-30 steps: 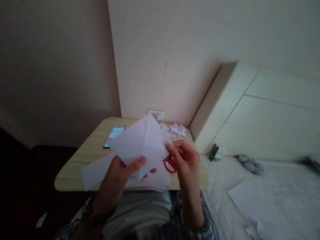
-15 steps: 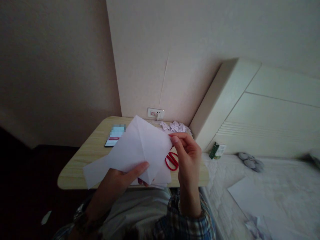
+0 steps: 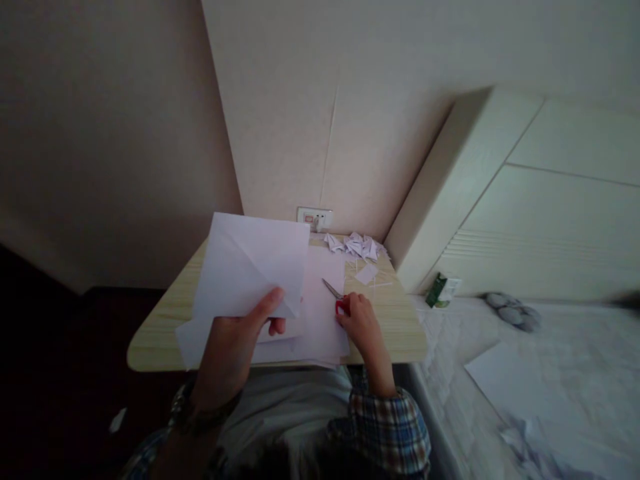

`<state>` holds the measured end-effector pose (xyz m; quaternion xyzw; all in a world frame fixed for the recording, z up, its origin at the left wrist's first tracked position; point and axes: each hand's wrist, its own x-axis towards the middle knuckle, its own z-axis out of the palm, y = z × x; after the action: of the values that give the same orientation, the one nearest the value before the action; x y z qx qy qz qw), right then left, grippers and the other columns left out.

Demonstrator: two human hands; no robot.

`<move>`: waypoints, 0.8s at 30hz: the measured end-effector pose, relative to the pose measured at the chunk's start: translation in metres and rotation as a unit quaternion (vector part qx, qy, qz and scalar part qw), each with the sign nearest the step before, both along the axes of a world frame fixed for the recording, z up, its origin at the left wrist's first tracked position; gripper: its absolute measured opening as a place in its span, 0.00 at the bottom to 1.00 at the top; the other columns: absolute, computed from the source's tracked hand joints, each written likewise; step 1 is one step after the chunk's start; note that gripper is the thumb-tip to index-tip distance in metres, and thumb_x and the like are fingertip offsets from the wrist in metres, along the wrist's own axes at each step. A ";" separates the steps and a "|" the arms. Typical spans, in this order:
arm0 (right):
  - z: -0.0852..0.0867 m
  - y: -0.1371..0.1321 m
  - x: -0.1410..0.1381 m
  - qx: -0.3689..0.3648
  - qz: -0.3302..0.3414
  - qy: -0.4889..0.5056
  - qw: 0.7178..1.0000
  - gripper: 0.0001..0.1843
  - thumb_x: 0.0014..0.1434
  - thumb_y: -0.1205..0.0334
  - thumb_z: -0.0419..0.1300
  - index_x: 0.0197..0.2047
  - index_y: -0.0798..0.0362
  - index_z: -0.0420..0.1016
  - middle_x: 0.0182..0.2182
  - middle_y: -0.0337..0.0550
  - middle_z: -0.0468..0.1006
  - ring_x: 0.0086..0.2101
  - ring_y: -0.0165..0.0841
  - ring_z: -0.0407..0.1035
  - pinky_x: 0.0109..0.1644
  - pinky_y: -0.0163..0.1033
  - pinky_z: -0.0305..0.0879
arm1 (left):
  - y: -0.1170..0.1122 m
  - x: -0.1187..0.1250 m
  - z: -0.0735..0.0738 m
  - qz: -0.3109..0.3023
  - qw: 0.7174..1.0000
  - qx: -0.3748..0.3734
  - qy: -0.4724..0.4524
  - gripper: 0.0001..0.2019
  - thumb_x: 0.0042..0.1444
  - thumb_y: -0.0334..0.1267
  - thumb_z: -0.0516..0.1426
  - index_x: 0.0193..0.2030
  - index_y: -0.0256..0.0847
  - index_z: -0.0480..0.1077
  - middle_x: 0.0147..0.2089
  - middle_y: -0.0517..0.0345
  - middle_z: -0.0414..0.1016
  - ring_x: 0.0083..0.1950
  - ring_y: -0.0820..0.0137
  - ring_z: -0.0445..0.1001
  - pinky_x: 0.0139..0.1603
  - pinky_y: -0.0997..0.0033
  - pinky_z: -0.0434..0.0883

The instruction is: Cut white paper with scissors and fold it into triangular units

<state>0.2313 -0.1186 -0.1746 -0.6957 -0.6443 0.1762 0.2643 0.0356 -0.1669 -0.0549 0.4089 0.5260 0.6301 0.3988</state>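
My left hand (image 3: 235, 347) is closed on the lower edge of a creased white paper sheet (image 3: 253, 267), thumb on top, holding it up over the small wooden table (image 3: 400, 327). My right hand (image 3: 361, 323) rests on the table with its fingers curled round the red handles of a pair of scissors (image 3: 334, 293), whose blades point to the back left. Loose white sheets (image 3: 323, 313) lie flat under both hands. A heap of small folded paper pieces (image 3: 356, 245) sits at the table's back edge.
A wall socket (image 3: 314, 218) is behind the table. A bed (image 3: 550, 373) with a pale headboard (image 3: 525, 200) is on the right. On it lie a green and white box (image 3: 441, 291), a grey patterned object (image 3: 515, 312) and a white sheet (image 3: 500, 380).
My right hand let go of the paper's right corner and dropped to the scissors on the table. My left hand alone now holds the sheet, turned more upright. The camera shifted slightly.
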 end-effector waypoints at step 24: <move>0.161 0.113 0.017 0.099 0.152 0.551 0.814 0.16 0.49 0.56 0.74 0.40 0.49 0.78 0.35 0.40 0.83 0.32 0.31 0.71 0.38 0.36 0.67 | 0.151 0.022 0.072 -0.046 0.999 0.012 -0.010 0.10 0.38 0.43 0.63 0.14 0.46 0.70 0.11 0.63 0.70 0.14 0.68 0.67 0.18 0.70 0.67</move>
<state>0.2486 -0.0057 -0.0134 -0.3453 -0.5020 0.5031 0.6129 0.0573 -0.0154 0.0173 0.4307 0.4951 0.6216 0.4277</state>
